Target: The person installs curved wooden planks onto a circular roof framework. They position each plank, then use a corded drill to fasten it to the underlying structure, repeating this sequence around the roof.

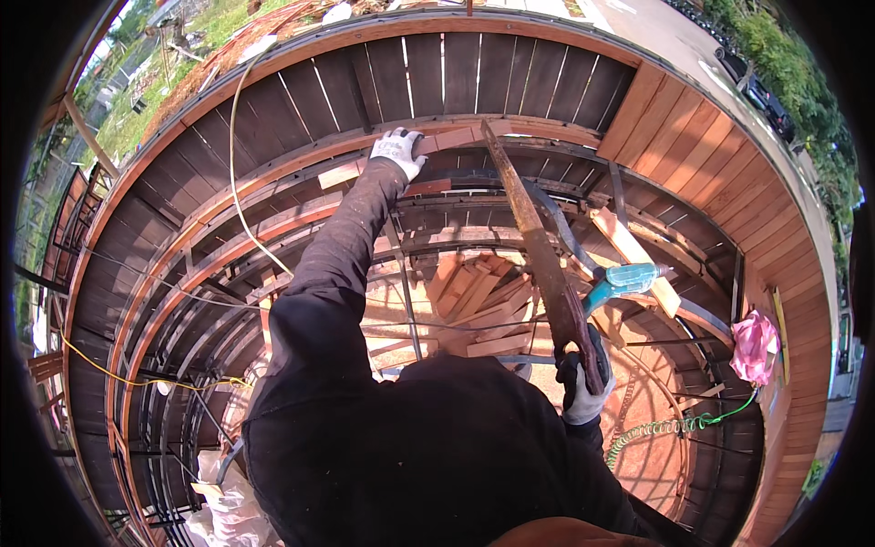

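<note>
My left hand (399, 151), in a white glove, reaches far forward and grips a reddish wooden strip (453, 139) against the curved rail. Its fingers lie over the strip, so their undersides are hidden. In my right hand (586, 387), gloved in white and black, is the dark handle of a handsaw (533, 223). The long, rust-stained blade slants up and left, its narrow tip beside the strip's right end. Whether the teeth touch the wood, I cannot tell. A teal power tool (622, 283) lies just right of the blade.
Curved, stepped metal rails (273, 228) ring me, with dark slats behind. Reddish planks (684, 137) cover the right side. Cut boards (478, 292) are piled below. A pale board (638, 260), pink bag (756, 346), green coiled cord (665, 426) and hanging cable (233, 164) are close by.
</note>
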The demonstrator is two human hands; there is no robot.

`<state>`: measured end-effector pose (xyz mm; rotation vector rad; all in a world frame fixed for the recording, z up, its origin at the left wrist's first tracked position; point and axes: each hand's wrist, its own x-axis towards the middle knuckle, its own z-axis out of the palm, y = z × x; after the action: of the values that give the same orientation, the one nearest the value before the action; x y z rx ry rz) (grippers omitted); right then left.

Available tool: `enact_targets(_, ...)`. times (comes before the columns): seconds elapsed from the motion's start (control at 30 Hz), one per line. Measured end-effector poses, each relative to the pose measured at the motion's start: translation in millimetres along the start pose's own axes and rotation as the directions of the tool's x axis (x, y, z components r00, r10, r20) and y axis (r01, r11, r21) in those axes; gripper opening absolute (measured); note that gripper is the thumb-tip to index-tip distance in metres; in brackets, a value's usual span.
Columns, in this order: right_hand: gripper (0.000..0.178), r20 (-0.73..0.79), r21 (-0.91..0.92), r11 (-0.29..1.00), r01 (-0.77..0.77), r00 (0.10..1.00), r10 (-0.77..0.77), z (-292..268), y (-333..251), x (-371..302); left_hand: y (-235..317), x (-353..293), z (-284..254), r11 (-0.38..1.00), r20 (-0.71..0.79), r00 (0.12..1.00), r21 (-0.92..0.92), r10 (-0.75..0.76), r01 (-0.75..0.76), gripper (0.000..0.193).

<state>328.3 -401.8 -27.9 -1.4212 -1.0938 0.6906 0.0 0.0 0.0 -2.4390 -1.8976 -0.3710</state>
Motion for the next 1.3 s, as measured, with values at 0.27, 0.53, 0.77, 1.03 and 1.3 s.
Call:
enact_targets(0.27,0.062,-0.011,0.047,0.946,0.32,0.947,-0.32,82,-85,80,-49,150,-123,0.96,-0.328,0.936,0.277,0.128,-0.034,0.053)
enact_targets(0.53,0.05,0.068,-0.101,0.859,0.502,0.865,-0.498,176,-77,174,-58,180,-114,0.954,-0.293,0.94,0.288,0.174,-0.087,0.063)
enact_targets(0.77,0.051,0.054,-0.078,0.897,0.435,0.9,-0.432,214,-49,197,-59,188,-111,0.99,-0.348,0.932,0.125,0.103,-0.063,0.064)
enact_targets(1.03,0.06,-0.019,-0.216,0.855,0.472,0.873,-0.487,211,-22,194,-58,179,-118,0.938,-0.254,0.937,0.309,0.241,-0.158,0.056)
enact_targets(1.3,0.057,-0.042,-0.198,0.827,0.526,0.838,-0.544,212,-25,189,-51,180,-129,0.919,-0.14,0.963,0.355,0.232,-0.17,0.058)
